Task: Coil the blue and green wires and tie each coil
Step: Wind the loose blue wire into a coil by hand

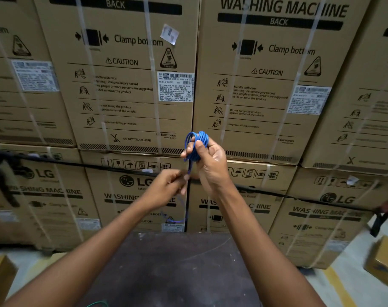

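I see the blue wire coil (196,145) held up in the air above the dark counter (166,262), the right hand (207,161) clenching its grip around it. The wire's loose tail drops through the left hand (166,185), pinched there. A green wire (98,304) peeks at the counter's near edge. Stacked washing machine cartons (131,85) stand behind.

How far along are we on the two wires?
Blue wire is mostly coiled in the right hand; the left hand pinches its loose tail, so no tie shows yet. Green wire lies uncoiled at the dark table edge, untouched.
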The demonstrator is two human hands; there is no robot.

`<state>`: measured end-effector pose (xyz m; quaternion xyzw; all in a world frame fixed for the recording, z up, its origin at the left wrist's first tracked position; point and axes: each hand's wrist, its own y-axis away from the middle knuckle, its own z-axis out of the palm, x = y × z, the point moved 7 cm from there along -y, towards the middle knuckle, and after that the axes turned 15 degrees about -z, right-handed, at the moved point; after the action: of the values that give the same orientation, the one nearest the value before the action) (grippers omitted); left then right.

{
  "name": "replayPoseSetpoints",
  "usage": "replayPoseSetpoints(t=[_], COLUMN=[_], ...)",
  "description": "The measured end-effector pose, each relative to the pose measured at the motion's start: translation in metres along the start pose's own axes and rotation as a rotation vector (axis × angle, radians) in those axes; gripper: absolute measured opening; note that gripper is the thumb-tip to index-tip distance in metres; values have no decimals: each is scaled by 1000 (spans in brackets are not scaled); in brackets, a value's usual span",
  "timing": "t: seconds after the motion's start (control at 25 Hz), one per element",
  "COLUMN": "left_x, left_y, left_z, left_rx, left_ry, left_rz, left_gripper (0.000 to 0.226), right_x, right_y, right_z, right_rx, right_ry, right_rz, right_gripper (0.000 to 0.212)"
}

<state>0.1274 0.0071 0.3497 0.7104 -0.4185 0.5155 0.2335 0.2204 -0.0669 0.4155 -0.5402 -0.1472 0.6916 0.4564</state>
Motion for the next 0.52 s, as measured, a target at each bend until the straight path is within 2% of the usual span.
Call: replayPoseSetpoints(t=[0.16,0.28,0.4,0.52], left_x=[14,45,73,88], left_y=[11,22,27,15], left_z=[-9,-14,-34,-54], left_rx=[113,103,93,67], left_ry=[-427,-812,-882,-898], left_rz=[122,191,221,238], left_gripper=[21,21,19,17], right_x=[7,22,34,39], right_y=[-2,9,19,36], right_z=[-19,-29,-41,-34], right_rx=[-59,-138,-202,-374], right_ry=[278,456,557,639], right_rz=[-48,-36,21,99], right_gripper=[11,10,10,15])
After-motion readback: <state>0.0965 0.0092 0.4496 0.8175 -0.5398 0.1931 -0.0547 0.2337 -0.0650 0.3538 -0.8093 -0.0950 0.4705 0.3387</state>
